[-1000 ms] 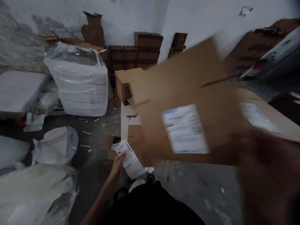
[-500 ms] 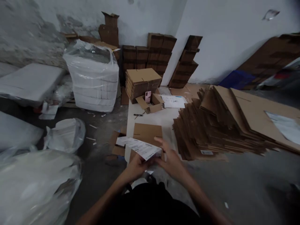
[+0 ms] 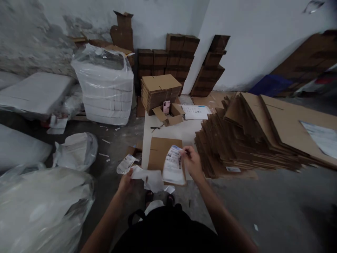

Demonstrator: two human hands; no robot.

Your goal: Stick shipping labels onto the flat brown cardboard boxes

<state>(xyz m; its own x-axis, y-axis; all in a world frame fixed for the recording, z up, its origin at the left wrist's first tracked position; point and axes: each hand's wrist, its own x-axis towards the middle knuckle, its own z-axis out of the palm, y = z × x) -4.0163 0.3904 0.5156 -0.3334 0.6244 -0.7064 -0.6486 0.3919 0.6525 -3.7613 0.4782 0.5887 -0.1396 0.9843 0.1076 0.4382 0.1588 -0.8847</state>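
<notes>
My right hand [image 3: 192, 161] is closed on the upper right corner of a printed shipping label [image 3: 173, 165], which hangs over a flat piece of cardboard [image 3: 155, 154] on the white table [image 3: 168, 133]. To the left, my left hand [image 3: 125, 182] grips a strip of labels [image 3: 151, 178]. Part of that strip is blank, and a printed end [image 3: 126, 163] droops beyond my fingers. The single label and the strip are apart or barely overlap; I cannot tell which. Below the strip's left end stands an open carton [image 3: 135, 153], partly hidden.
On the table's far side are a small open box [image 3: 172, 116] with a pink phone [image 3: 166, 107], a pen [image 3: 156, 128], papers [image 3: 196, 112] and stacked cartons [image 3: 160, 84]. Flattened cardboard [image 3: 244, 140] is piled at right. Plastic-wrapped bundles [image 3: 105, 88] stand at left.
My hands have moved apart. The printed label in my right hand is now separate from the strip in my left, where before both hands held one printed strip together.
</notes>
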